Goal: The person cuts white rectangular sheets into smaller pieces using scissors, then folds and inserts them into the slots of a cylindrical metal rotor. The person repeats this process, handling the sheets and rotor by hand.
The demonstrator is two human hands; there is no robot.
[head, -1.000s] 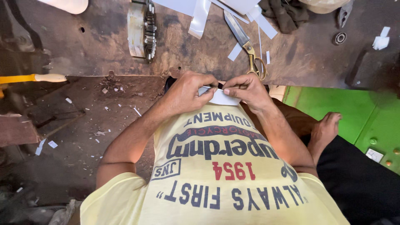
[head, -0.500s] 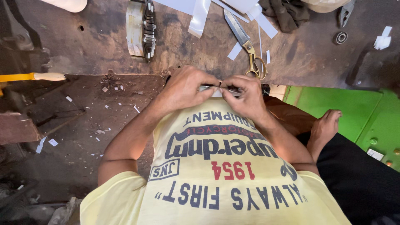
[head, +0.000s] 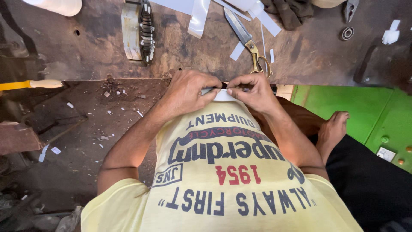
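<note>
Since the earlier frames the two hands have drawn closer together over the white strip (head: 223, 95), so that less of it shows between them than a second ago; the rest of the scene is unchanged.

Centre of the frame: the left hand (head: 189, 92) and the right hand (head: 253, 91) meet just above the hem of a yellow printed shirt (head: 214, 172). Both are clenched in a pinch on the strip, thumbs and fingertips pressed against its upper edge, where a small dark piece (head: 223, 86) sits between them; what that piece is cannot be told. The strip lies at the edge of the worn brown workbench (head: 94, 47), touching the shirt.

Upper centre: brass-handled scissors (head: 246, 38) lie shut on the bench, blades pointing to the upper left, handles just above the right hand. White offcuts (head: 237, 50) lie scattered around them.

Upper left: a metal stator core (head: 138, 31) with a toothed edge rests on the bench, well apart from the hands.

Upper right: a small ball bearing (head: 347, 33) and a dark rag (head: 287, 10).

Left edge: a tool with a pale wooden handle (head: 45, 83) juts into the frame.

Right of centre: a bare foot (head: 332, 129) rests beside a green surface (head: 356, 107).
</note>
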